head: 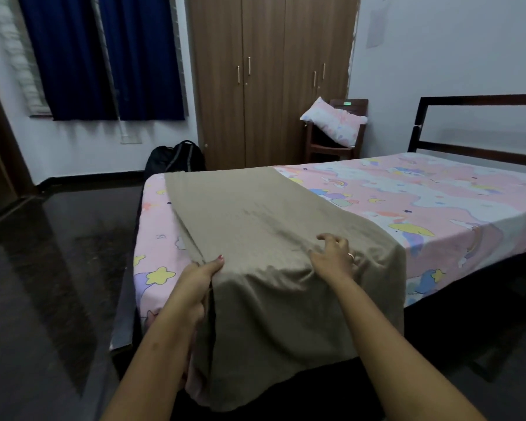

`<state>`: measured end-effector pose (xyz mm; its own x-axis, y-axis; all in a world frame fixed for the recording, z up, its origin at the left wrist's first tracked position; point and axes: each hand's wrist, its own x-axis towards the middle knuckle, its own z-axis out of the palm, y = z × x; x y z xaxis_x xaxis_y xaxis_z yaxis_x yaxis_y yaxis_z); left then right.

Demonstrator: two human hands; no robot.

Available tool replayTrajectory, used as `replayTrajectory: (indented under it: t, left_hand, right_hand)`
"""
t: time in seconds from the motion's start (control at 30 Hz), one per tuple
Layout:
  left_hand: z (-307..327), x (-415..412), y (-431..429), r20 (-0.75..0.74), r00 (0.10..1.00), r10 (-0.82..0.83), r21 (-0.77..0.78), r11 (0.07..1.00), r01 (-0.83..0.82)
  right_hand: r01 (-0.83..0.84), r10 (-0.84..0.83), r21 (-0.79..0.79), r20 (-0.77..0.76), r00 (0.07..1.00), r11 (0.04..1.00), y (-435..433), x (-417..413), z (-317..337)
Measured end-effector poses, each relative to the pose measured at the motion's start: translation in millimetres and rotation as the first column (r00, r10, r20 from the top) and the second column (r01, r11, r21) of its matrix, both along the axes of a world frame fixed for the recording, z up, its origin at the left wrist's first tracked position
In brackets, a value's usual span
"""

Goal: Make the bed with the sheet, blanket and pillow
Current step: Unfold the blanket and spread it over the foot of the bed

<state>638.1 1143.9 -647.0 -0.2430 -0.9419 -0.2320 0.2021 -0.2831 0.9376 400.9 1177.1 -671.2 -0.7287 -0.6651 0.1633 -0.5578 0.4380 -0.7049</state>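
A pink cartoon-print sheet (407, 196) covers the mattress of the bed. A folded tan blanket (255, 214) lies across the foot end and hangs over the near side. My left hand (195, 287) grips the blanket's left edge at the bed's side, thumb on top. On the blanket's top near the edge rests my right hand (334, 253), fingers spread and curled into the cloth, bunching it a little. The pink-and-white pillow (334, 121) sits off the bed, on a wooden chair (319, 147) by the far wall.
A dark headboard frame (468, 126) stands at the right end of the bed. A brown wardrobe (268, 80) and blue curtains (104, 56) line the far wall. A black backpack (176, 159) sits on the dark glossy floor (58, 268) to the left.
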Motion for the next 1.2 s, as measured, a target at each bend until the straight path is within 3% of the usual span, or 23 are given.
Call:
replayTrajectory:
  t: [0.1, 0.17, 0.23, 0.33, 0.43, 0.5, 0.57, 0.6, 0.63, 0.73, 0.9, 1.0, 1.1, 1.2]
  left_hand:
    - [6.7, 18.6, 1.0, -0.163, 0.984, 0.066, -0.059, 0.995, -0.077]
    - [2.1, 36.5, 1.1, -0.168, 0.985, 0.047, -0.060, 0.997, -0.058]
    - [-14.0, 49.2, 5.9, -0.070, 0.997, 0.018, -0.036, 0.999, -0.020]
    - [-46.7, 64.2, 13.0, 0.077, 0.997, 0.008, 0.004, 1.000, -0.009]
    - [-61.3, 77.5, 9.1, 0.274, 0.962, 0.008, -0.073, 0.997, 0.012]
    - [-60.2, 81.2, 3.6, 0.518, 0.855, 0.025, -0.145, 0.988, 0.059]
    - [-50.0, 80.8, 1.7, 0.786, 0.608, 0.111, -0.232, 0.965, 0.123]
    - [-43.6, 79.9, -0.3, 0.838, 0.516, 0.178, -0.283, 0.950, 0.132]
    - [-38.6, 77.6, -3.3, 0.836, 0.497, 0.232, -0.327, 0.939, 0.111]
    - [-20.6, 68.8, -19.6, 0.756, 0.603, 0.255, -0.333, 0.943, 0.019]
    - [7.2, 54.3, -53.2, 0.835, 0.494, 0.242, -0.306, 0.951, 0.052]
    - [14.4, 30.8, -46.5, 0.846, 0.335, 0.414, -0.456, 0.888, 0.054]
    - [13.9, -12.3, -30.8, 0.838, 0.248, 0.485, -0.543, 0.778, 0.315]
    - [2.4, -61.8, -19.6, 0.913, 0.200, 0.357, -0.403, 0.704, 0.585]
  right_hand:
    - [-0.098, 0.100, 0.021, -0.139, 0.985, 0.995, -14.6, 30.8, 8.1]
    - [-0.153, 0.158, 0.040, -0.242, 0.957, 0.987, -23.2, 49.8, 12.5]
    - [-0.210, 0.230, 0.098, -0.292, 0.928, 0.973, -30.1, 64.7, 13.8]
    - [-0.294, 0.386, 0.315, -0.288, 0.876, 0.902, -36.7, 77.8, 5.9]
    - [-0.333, 0.449, 0.387, -0.264, 0.854, 0.860, -36.2, 80.2, -6.3]
    - [-0.333, 0.449, 0.377, -0.280, 0.848, 0.864, -34.9, 78.2, -10.2]
    - [-0.334, 0.453, 0.379, -0.288, 0.843, 0.863, -35.5, 76.5, -11.5]
    - [-0.335, 0.453, 0.376, -0.290, 0.843, 0.864, -35.8, 75.7, -11.5]
    - [-0.336, 0.453, 0.373, -0.292, 0.842, 0.865, -36.0, 74.3, -11.4]
    - [-0.347, 0.463, 0.379, -0.279, 0.841, 0.858, -33.9, 69.2, -10.6]
    - [-0.254, 0.368, 0.391, -0.252, 0.895, 0.885, -23.5, 30.2, -11.7]
    - [-0.131, 0.239, 0.399, -0.235, 0.942, 0.908, -13.1, -15.3, -13.2]
    - [0.007, 0.085, 0.406, -0.208, 0.975, 0.914, -2.0, -64.8, -14.6]
    - [0.110, -0.072, 0.391, -0.110, 0.991, 0.914, 11.8, -103.8, -12.6]
